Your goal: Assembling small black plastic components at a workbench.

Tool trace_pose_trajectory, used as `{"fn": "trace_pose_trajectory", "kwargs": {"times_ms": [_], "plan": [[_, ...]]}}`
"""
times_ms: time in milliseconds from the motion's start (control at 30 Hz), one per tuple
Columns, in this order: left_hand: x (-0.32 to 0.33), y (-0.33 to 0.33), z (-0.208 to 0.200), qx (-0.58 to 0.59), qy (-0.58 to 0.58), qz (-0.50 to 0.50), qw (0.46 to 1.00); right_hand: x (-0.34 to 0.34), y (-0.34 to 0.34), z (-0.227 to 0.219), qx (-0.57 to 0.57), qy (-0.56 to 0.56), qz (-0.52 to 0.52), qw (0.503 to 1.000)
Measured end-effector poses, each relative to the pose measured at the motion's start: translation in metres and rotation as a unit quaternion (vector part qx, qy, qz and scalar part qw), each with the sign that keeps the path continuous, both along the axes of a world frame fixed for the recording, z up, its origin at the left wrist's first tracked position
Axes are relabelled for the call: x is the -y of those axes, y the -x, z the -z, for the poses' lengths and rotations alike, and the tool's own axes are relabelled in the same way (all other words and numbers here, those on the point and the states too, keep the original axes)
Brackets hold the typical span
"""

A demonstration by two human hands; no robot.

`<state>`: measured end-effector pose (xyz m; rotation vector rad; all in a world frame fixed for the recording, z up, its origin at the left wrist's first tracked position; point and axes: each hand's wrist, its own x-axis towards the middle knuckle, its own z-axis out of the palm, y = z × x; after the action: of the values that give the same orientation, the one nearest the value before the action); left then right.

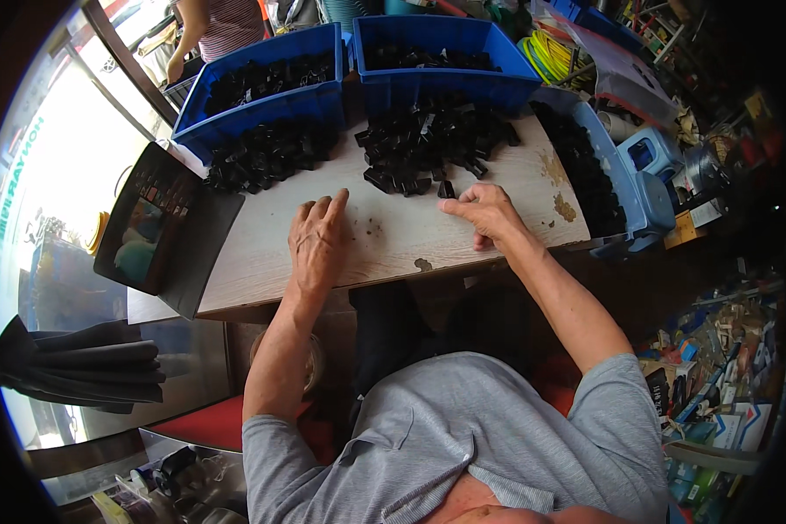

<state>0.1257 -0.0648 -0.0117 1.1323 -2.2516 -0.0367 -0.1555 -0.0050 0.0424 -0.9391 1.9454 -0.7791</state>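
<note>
2 blue bins stand along the far side of the worktop, with 2 heaps of black pieces before them, too many to count. 1 dark tablet is at left. The left hand is palm down, fingers loosely spread. The right hand has its fingertips at 1 black piece just before the right heap; whether it pinches it, I cannot tell.

1. I see what looks like a small workshop: black parts heaped on a worn table.
2. Far side: blue bins, full.
3. Right: jumbled supplies, yellow coil.
</note>
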Motion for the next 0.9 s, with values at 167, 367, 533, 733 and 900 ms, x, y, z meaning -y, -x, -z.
{"fn": "trace_pose_trajectory", "kwargs": {"times_ms": [167, 367, 533, 733, 900], "plan": [[-0.009, -0.023, 0.010, 0.039, 0.015, -0.063, 0.997, -0.011, -0.002, 0.001, 0.072, 0.019, -0.094, 0.993], [-0.028, -0.021, -0.003, 0.034, 0.058, -0.111, 0.992, -0.010, 0.014, 0.012, 0.156, 0.110, -0.064, 0.979], [-0.027, -0.050, 0.008, 0.014, 0.039, -0.110, 0.993, -0.004, 0.008, 0.002, 0.131, 0.115, -0.095, 0.980], [-0.028, -0.047, 0.002, -0.019, 0.032, -0.058, 0.998, 0.008, 0.004, 0.000, 0.081, 0.069, -0.141, 0.984], [-0.030, -0.024, 0.000, -0.064, -0.023, -0.017, 0.998, 0.012, 0.001, 0.001, 0.033, 0.060, -0.149, 0.986]]}}
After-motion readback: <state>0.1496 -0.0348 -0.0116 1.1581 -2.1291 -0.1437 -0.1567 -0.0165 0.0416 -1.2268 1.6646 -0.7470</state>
